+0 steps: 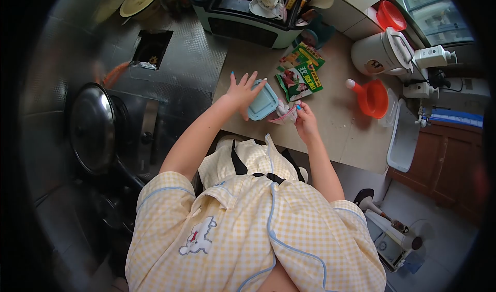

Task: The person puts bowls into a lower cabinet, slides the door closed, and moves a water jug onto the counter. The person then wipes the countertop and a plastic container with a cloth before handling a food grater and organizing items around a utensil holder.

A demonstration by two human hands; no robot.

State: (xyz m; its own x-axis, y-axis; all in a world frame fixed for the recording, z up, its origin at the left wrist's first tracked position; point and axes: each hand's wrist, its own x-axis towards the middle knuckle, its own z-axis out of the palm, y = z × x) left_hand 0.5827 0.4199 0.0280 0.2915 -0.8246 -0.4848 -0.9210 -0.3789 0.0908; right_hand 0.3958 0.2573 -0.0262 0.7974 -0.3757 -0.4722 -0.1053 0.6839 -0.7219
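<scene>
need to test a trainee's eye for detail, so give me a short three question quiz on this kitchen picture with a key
1. Which hand pinches the pink-and-white item?
A) left
B) right
C) neither

2. True or false: the red scoop is on the stove.

3. What colour is the container at the left hand?

Key:
1. B, the right hand.
2. False; the red scoop is on the counter.
3. Light blue.

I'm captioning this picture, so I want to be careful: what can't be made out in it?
All head view:
- Inside of the light-blue box: covered by its top.
- Part of the pink-edged cloth: behind the right hand's fingers.
- Under the pan lid: hidden by it.
- Front green packet's fine print: too small.
</scene>
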